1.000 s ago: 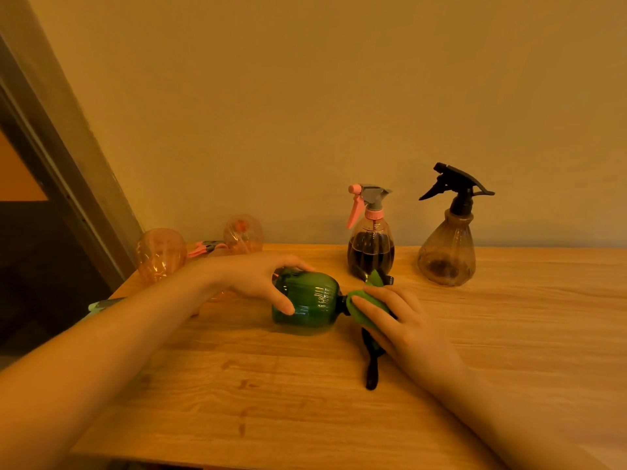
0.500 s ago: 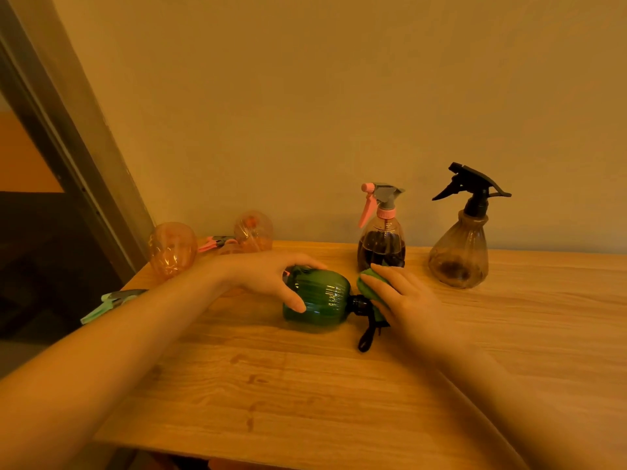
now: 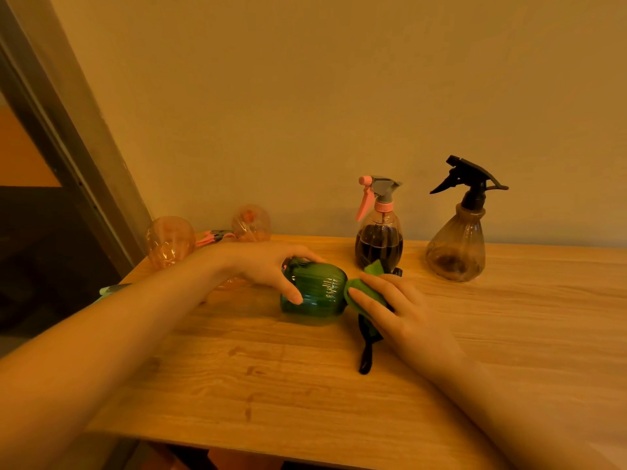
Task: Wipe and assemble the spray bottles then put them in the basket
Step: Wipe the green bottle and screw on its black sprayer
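Note:
A green spray bottle (image 3: 319,293) lies on its side in the middle of the wooden table (image 3: 339,385). My left hand (image 3: 268,266) grips its round body from above. My right hand (image 3: 397,310) presses a green cloth (image 3: 364,293) against the bottle's neck end, hiding most of the black trigger head (image 3: 366,354), whose lever sticks out toward me. Two assembled bottles stand at the back: one with a pink and grey head (image 3: 379,228) and one clear brown with a black head (image 3: 458,232).
Two orange bottle bodies (image 3: 169,240) (image 3: 251,222) rest at the back left corner with a pink spray head (image 3: 212,236) between them. A light green object (image 3: 112,290) pokes out past the table's left edge. A wall stands right behind the table.
My right hand with the cloth slid back along the neck toward the green bottle's body, and the black lever swung toward me. The camera shifted slightly.

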`<action>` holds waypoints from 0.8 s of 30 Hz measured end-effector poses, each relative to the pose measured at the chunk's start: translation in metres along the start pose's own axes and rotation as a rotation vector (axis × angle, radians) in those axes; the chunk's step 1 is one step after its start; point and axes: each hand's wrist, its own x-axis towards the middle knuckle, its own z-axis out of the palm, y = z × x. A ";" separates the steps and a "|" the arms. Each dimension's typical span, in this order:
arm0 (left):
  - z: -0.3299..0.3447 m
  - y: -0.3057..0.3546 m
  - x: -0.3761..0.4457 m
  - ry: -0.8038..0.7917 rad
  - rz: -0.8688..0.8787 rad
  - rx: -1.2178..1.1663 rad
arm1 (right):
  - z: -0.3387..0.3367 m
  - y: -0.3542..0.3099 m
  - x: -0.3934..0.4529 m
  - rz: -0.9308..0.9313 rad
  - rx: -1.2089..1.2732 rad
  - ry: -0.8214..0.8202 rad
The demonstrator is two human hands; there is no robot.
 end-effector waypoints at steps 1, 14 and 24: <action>0.000 -0.001 0.000 0.003 -0.004 0.003 | 0.005 0.001 0.000 -0.013 0.005 -0.024; 0.001 0.000 -0.002 0.025 -0.006 0.035 | -0.012 0.016 -0.036 -0.046 0.154 -0.083; 0.002 0.007 -0.006 0.039 -0.020 0.169 | -0.027 0.034 -0.041 0.748 0.376 0.295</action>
